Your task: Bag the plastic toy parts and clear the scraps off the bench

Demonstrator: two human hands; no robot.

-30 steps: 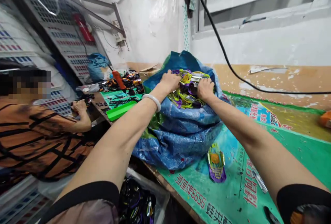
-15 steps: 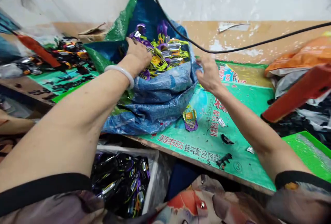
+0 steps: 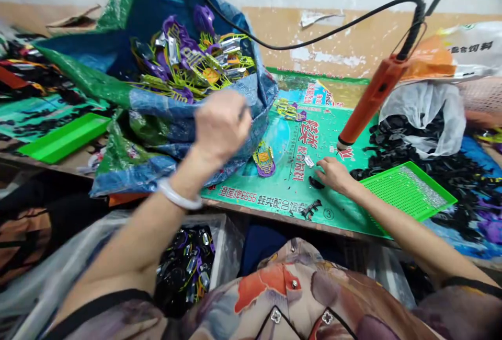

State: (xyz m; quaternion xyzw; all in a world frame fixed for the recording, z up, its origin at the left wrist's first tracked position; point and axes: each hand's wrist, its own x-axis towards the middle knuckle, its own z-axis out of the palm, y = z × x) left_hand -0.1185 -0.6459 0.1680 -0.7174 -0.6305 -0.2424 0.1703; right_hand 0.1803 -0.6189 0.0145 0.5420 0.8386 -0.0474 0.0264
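My left hand, a bracelet on its wrist, is curled and blurred in front of a blue-green woven sack. A small dark bit shows at its fingers; I cannot make out what it is. Purple and yellow-green plastic parts with silvery pieces fill the open sack. Over the green sheet on the table, my right hand has its fingers slightly apart beside a small black piece. Between the hands lie a purple-and-yellow part and a small silvery piece.
An orange electric screwdriver hangs by its cable above the table. To the right are a green tray with small metal bits and a heap of black parts. Another green tray lies left. Below stands a bin of assembled pieces.
My left hand has come out of the sack's mouth toward me. My right hand has let go of the sack's edge and moved down to the table. The view has turned right.
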